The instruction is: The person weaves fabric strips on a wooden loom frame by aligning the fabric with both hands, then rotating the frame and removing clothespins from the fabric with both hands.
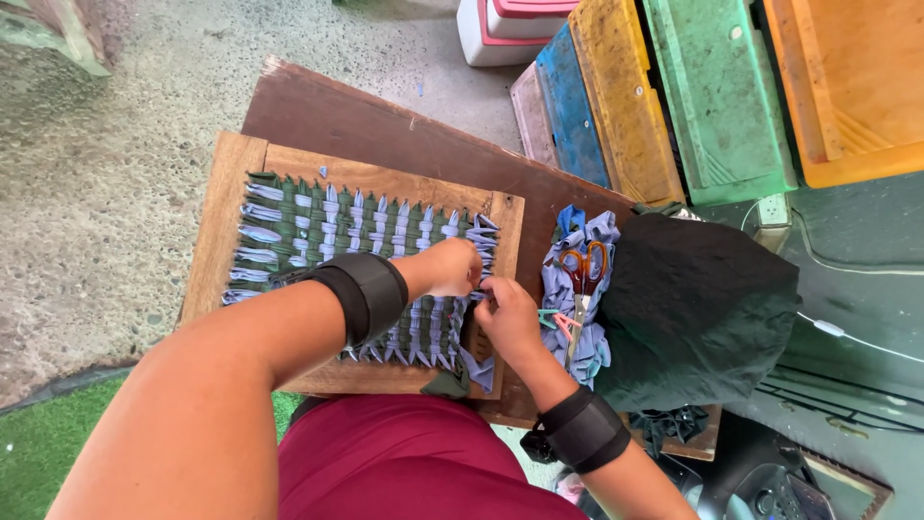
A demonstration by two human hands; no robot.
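Concrete floor under a wooden loom frame [223, 207]; at its right edge I see my left hand [452, 267] and right hand [508, 315] pinching blue fabric strips [478, 289] of the woven mat [327, 231].

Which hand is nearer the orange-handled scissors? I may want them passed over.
Right. The right hand works at the frame's edge just beside the scissors; the left hand sits farther away, over the woven mat.

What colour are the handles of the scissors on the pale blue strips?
Orange; the scissors show in the head view, the only one.
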